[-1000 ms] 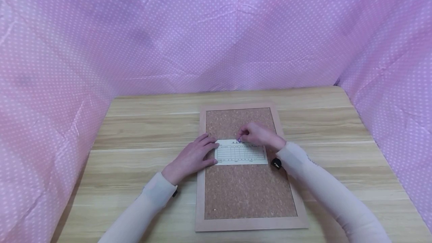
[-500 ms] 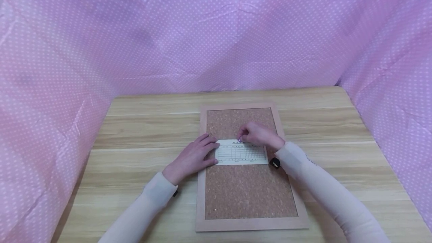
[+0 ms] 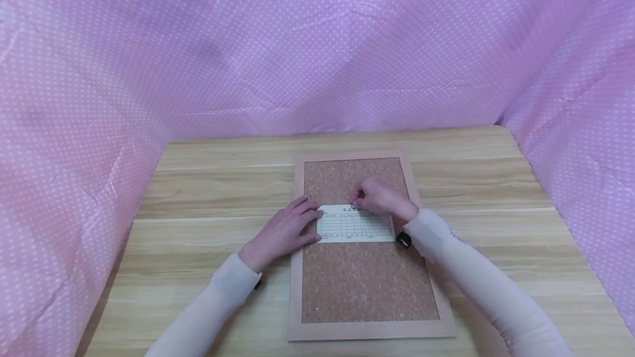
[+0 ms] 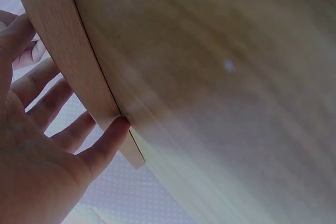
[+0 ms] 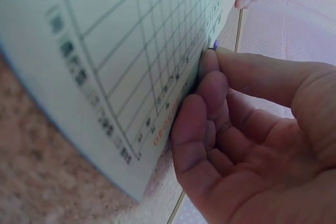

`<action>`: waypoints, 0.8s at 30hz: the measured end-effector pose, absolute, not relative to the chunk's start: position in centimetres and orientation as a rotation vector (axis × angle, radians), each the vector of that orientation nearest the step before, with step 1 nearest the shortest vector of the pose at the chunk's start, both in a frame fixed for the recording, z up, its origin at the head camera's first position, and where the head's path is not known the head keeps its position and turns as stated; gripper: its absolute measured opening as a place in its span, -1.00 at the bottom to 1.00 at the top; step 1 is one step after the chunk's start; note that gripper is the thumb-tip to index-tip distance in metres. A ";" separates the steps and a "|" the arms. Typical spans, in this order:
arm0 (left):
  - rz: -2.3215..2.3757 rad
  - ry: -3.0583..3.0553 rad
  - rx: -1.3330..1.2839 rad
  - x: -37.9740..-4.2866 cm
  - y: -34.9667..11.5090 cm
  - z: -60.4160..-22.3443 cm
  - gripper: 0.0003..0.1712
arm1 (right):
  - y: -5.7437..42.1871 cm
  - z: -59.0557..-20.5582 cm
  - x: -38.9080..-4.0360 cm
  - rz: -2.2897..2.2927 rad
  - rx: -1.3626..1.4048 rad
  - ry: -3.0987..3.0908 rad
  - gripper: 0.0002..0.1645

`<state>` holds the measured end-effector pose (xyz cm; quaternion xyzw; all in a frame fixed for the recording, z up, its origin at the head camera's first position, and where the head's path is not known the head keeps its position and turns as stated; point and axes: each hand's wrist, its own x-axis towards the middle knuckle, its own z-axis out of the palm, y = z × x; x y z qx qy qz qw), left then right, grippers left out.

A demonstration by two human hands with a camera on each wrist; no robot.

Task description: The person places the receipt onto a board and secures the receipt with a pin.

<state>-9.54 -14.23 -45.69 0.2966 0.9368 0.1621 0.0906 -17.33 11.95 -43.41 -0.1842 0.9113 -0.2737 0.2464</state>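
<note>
A printed paper form [image 3: 354, 226] with a ruled table lies across the cork board [image 3: 367, 285], which has a light wooden frame. My left hand [image 3: 285, 230] rests over the frame's left side, its spread fingertips on the form's left edge. In the left wrist view, the thumb of that hand [image 4: 42, 166] touches the frame's wooden edge. Near the middle of the form's top edge, my right hand [image 3: 379, 196] pinches a small purple push pin [image 5: 216, 44] between thumb and forefinger. The other fingers are curled beside the paper, and the pin's point is hidden.
The board lies lengthwise on a wood-grain table [image 3: 213, 180]. A pink dotted cloth [image 3: 317, 48] hangs behind the table and along both sides. Black wrist devices show below each cuff, the right one [image 3: 404, 240] close to the form's lower right corner.
Both hands stay in place, the left on the form's edge and the right pinching the push pin at the top. The view shifts only very slightly.
</note>
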 end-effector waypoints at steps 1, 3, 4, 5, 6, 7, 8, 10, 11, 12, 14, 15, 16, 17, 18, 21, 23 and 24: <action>0.481 2.785 0.883 -9.5 -14.2 -45.7 -0.35 | 11.9 -43.4 -17.3 -0.742 -0.504 2.488 -0.90; 0.484 2.787 0.890 -9.6 -14.2 -45.8 -0.35 | 11.9 -43.5 -17.4 -0.738 -0.509 2.491 -0.89; 0.485 2.790 0.894 -9.6 -14.2 -45.8 -0.35 | 11.8 -43.5 -17.4 -0.739 -0.509 2.490 -0.89; 0.483 2.793 0.897 -9.6 -14.3 -45.8 -0.35 | 11.8 -43.5 -17.4 -0.739 -0.510 2.489 -0.88; 0.483 2.795 0.902 -9.6 -14.3 -45.8 -0.35 | 11.8 -43.5 -17.4 -0.739 -0.509 2.488 -0.88; 0.484 2.797 0.904 -9.6 -14.3 -45.9 -0.35 | 11.7 -43.5 -17.4 -0.742 -0.507 2.485 -0.87; 0.484 2.798 0.906 -9.6 -14.3 -45.9 -0.35 | 11.7 -43.5 -17.4 -0.744 -0.507 2.484 -0.87; 0.483 2.801 0.908 -9.5 -14.3 -45.9 -0.35 | 11.7 -43.5 -17.3 -0.745 -0.506 2.485 -0.86; 0.483 2.802 0.909 -9.5 -14.3 -45.9 -0.35 | 11.7 -43.4 -17.2 -0.745 -0.507 2.488 -0.86; 0.482 2.802 0.910 -9.5 -14.2 -45.8 -0.35 | 11.7 -43.4 -17.2 -0.746 -0.507 2.489 -0.86; 0.478 2.801 0.908 -9.4 -14.2 -45.8 -0.35 | 11.7 -43.3 -17.0 -0.748 -0.494 2.489 -0.85; 0.478 2.800 0.906 -9.4 -14.2 -45.8 -0.35 | 11.6 -43.2 -16.9 -0.751 -0.487 2.488 -0.85; 0.479 2.798 0.902 -9.4 -14.2 -45.7 -0.35 | 11.6 -43.2 -16.9 -0.753 -0.479 2.488 -0.85; 0.478 2.797 0.899 -9.4 -14.2 -45.7 -0.35 | 11.6 -43.2 -16.9 -0.753 -0.478 2.489 -0.85; 0.478 2.795 0.896 -9.4 -14.2 -45.7 -0.35 | 11.6 -43.2 -16.8 -0.754 -0.477 2.490 -0.85; 0.480 2.794 0.888 -9.4 -14.2 -45.6 -0.35 | 11.8 -43.3 -16.9 -0.774 -0.494 2.493 -0.85; 0.483 2.795 0.890 -9.4 -14.2 -45.6 -0.35 | 12.0 -43.5 -16.9 -0.806 -0.515 2.480 -0.85; 0.488 2.796 0.894 -9.4 -14.2 -45.6 -0.35 | 12.2 -43.7 -17.0 -0.831 -0.520 2.469 -0.84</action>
